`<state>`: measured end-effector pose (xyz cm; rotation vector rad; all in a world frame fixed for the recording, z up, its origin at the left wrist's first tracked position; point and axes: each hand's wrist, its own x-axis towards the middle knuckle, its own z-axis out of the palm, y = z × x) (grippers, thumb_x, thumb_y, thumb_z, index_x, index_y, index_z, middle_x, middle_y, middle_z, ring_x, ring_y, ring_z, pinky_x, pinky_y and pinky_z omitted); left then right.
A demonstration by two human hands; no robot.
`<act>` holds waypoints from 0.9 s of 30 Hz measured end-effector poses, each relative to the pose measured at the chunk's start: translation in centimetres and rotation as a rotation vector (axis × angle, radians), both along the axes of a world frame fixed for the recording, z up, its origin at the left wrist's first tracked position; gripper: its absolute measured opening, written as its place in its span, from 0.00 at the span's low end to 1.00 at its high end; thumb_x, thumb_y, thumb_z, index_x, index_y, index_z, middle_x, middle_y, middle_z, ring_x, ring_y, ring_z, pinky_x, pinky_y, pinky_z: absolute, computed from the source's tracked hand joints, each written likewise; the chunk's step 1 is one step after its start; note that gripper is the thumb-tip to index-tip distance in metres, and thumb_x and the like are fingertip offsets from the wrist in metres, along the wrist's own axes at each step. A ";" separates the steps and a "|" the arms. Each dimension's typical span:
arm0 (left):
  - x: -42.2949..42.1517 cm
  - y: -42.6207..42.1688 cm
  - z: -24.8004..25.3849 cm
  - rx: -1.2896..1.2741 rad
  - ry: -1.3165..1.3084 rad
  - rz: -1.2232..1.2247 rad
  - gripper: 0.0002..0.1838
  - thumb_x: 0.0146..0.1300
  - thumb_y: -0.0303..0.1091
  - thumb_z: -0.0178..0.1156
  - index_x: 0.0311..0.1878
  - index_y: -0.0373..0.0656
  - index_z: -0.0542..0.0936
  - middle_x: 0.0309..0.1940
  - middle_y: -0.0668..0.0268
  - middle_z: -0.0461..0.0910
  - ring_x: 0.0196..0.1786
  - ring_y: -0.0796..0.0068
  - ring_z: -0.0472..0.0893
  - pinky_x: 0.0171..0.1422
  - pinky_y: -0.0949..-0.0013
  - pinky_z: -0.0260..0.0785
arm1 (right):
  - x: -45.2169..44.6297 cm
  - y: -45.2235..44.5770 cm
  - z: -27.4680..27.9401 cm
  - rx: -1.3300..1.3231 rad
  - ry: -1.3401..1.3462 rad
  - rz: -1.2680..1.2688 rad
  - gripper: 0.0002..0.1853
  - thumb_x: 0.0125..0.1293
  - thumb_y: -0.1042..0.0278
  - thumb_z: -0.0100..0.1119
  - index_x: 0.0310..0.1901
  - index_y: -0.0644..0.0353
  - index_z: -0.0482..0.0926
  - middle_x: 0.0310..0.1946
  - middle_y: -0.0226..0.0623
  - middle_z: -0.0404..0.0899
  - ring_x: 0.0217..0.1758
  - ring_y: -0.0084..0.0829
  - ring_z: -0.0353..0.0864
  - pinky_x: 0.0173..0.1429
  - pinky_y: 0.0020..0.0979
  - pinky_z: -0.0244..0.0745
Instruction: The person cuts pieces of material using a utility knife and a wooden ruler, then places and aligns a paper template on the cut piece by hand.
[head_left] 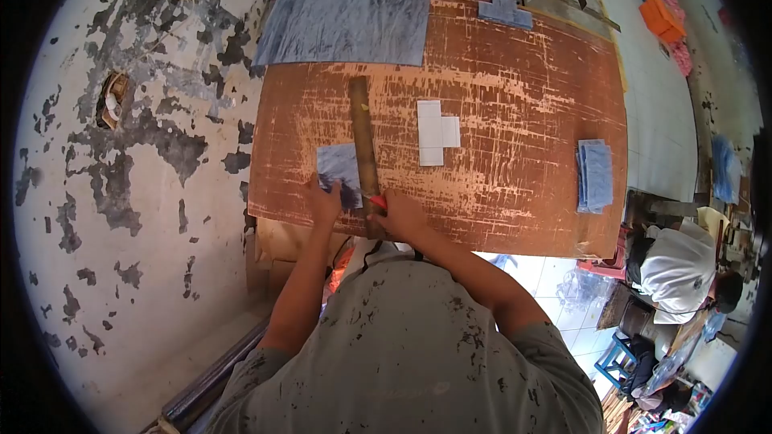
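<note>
A small patterned blue-grey sheet (338, 162) lies on the brown work board, its right side against or under a long wooden straightedge (363, 128). My left hand (324, 204) rests at the sheet's lower left, fingers apart and pressing on it. My right hand (402, 215) is closed around a small red-handled cutter (379, 202) at the straightedge's near end; its blade is hidden. To the right of the straightedge lies a white T-shaped template (431, 133) marked with lines.
The scratched brown board (515, 112) carries a large blue-grey sheet (346, 20) at the far left, cut pieces (505, 12) at the far edge and a stack of blue pieces (595, 177) at right. A peeling wall (145, 193) stands left. Another person (679, 261) sits at lower right.
</note>
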<state>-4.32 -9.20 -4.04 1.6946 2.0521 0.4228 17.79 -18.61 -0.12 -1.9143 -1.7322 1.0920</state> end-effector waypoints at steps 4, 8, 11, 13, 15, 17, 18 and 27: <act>-1.8 1.5 -3.0 0.043 -0.232 0.110 0.36 0.69 0.45 0.71 0.71 0.28 0.76 0.64 0.37 0.80 0.63 0.44 0.82 0.68 0.49 0.74 | -0.7 -1.1 -1.0 0.105 -0.014 -0.010 0.32 0.60 0.47 0.80 0.55 0.59 0.76 0.45 0.50 0.83 0.51 0.57 0.88 0.54 0.53 0.83; -4.3 2.4 -4.2 -0.097 -0.397 0.136 0.30 0.68 0.44 0.73 0.65 0.30 0.81 0.54 0.45 0.87 0.54 0.54 0.87 0.60 0.55 0.78 | -1.0 -2.1 -2.7 0.073 -0.006 -0.063 0.32 0.59 0.52 0.81 0.57 0.59 0.76 0.47 0.50 0.84 0.51 0.56 0.88 0.54 0.53 0.83; -4.9 2.4 -4.7 -0.317 -0.556 0.191 0.27 0.68 0.43 0.73 0.61 0.31 0.83 0.45 0.53 0.89 0.46 0.62 0.87 0.55 0.59 0.79 | -0.9 -2.6 -3.4 0.037 0.090 -0.169 0.34 0.57 0.56 0.81 0.61 0.58 0.76 0.47 0.51 0.84 0.50 0.54 0.88 0.53 0.52 0.82; -3.7 1.4 -2.0 -0.256 -0.519 0.140 0.24 0.72 0.40 0.71 0.61 0.31 0.82 0.48 0.55 0.88 0.49 0.64 0.86 0.57 0.60 0.78 | -0.8 -2.6 -2.6 -0.005 0.188 -0.198 0.37 0.55 0.56 0.83 0.64 0.58 0.76 0.47 0.50 0.85 0.49 0.53 0.88 0.52 0.51 0.81; -1.8 -0.1 1.0 -0.166 -0.626 0.147 0.22 0.76 0.39 0.68 0.62 0.31 0.80 0.53 0.55 0.87 0.53 0.65 0.85 0.60 0.61 0.77 | -0.5 -2.9 -2.1 -0.046 0.240 -0.251 0.37 0.54 0.56 0.84 0.63 0.59 0.77 0.46 0.50 0.85 0.49 0.53 0.87 0.53 0.50 0.81; -0.8 -1.2 2.2 -0.103 -0.744 0.160 0.20 0.78 0.38 0.66 0.63 0.31 0.78 0.56 0.55 0.86 0.56 0.66 0.84 0.61 0.62 0.76 | -0.1 -3.2 -2.3 -0.088 0.297 -0.304 0.38 0.53 0.55 0.85 0.63 0.60 0.78 0.45 0.50 0.85 0.48 0.52 0.87 0.54 0.48 0.81; -0.6 -1.6 2.4 -0.082 -0.806 0.128 0.21 0.80 0.37 0.65 0.65 0.32 0.77 0.58 0.55 0.85 0.58 0.66 0.83 0.63 0.62 0.75 | 0.7 -3.5 -2.7 -0.065 0.310 -0.234 0.37 0.54 0.54 0.84 0.63 0.60 0.79 0.47 0.51 0.85 0.50 0.51 0.87 0.55 0.46 0.81; 6.2 -2.5 4.7 -0.358 -1.030 -0.045 0.23 0.82 0.37 0.61 0.71 0.34 0.72 0.63 0.56 0.81 0.62 0.65 0.82 0.64 0.63 0.78 | 11.7 -11.3 3.8 -0.194 0.479 -0.360 0.31 0.63 0.53 0.80 0.62 0.61 0.80 0.47 0.42 0.84 0.51 0.36 0.83 0.57 0.41 0.78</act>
